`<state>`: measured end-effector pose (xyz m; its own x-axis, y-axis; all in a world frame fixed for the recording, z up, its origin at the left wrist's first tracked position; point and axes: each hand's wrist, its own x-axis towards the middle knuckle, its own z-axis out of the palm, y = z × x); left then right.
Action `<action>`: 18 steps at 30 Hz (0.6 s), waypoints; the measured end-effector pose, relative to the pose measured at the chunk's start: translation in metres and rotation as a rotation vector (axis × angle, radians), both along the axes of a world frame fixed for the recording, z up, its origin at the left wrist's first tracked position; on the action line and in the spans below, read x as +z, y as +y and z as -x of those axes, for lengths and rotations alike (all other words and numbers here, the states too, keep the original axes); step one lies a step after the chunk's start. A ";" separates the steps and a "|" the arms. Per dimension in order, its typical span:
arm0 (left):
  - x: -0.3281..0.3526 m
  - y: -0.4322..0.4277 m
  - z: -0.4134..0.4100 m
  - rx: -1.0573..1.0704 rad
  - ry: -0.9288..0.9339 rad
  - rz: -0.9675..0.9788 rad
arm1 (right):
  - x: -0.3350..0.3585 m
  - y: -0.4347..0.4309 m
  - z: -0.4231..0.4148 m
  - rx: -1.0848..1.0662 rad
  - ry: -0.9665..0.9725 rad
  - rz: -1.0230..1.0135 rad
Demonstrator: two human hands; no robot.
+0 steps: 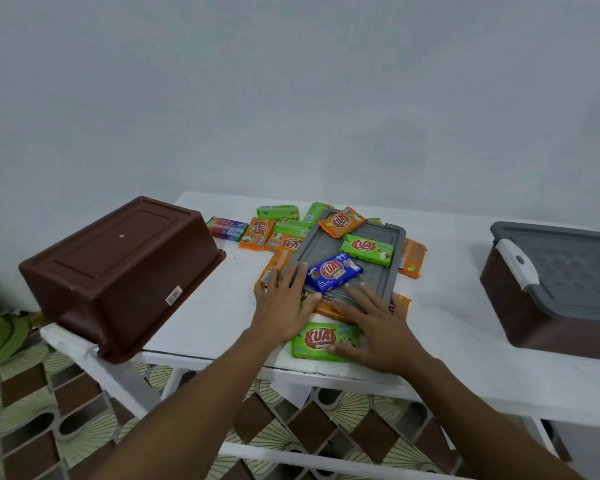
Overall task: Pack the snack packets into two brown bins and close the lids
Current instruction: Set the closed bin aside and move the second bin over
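As we are pressing left grip [284, 306] and right grip [378, 323], spread flat, on grey lid [374, 275], tilting is risking spilling blue packet [333, 271].

Plain pale wall [291, 81] behind a white table [205, 306], brown-and-green patterned floor tiles [32, 427] below.

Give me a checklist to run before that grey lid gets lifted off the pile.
1. Lid top bare: not ok; blue packet, orange packet and green packet lie on the grey lid.
2. Hands placed: ok; left hand and right hand rest flat on its near edge.
3. Bin ready: not ok; the left bin is upside down, overhanging the table edge.
4. Other bin open: not ok; a second lid sits on the right bin.
5. Its contents: cannot tell.
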<state>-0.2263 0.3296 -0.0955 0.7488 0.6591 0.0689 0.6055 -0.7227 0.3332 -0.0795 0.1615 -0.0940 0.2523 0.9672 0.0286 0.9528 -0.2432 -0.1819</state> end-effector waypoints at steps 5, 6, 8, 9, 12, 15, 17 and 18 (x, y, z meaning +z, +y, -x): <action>0.016 0.020 0.039 -0.120 0.066 -0.214 | 0.007 0.003 0.000 -0.018 -0.021 -0.036; 0.022 0.024 0.047 -0.141 0.073 -0.304 | 0.008 0.004 0.002 -0.012 -0.063 -0.070; 0.040 0.034 0.065 -0.156 0.045 -0.464 | 0.014 0.012 0.009 -0.018 -0.127 -0.147; 0.050 0.039 0.071 -0.151 0.030 -0.526 | 0.018 0.018 0.012 -0.042 -0.132 -0.172; 0.079 0.061 0.096 -0.028 0.098 -0.636 | 0.033 0.053 0.030 -0.099 -0.093 -0.207; 0.094 0.082 0.132 0.258 0.173 -0.583 | 0.041 0.096 0.056 -0.064 -0.036 -0.309; 0.095 0.095 0.160 0.354 0.231 -0.498 | 0.045 0.129 0.081 -0.018 0.021 -0.323; 0.094 0.101 0.174 0.340 0.265 -0.484 | 0.045 0.147 0.096 -0.001 0.049 -0.303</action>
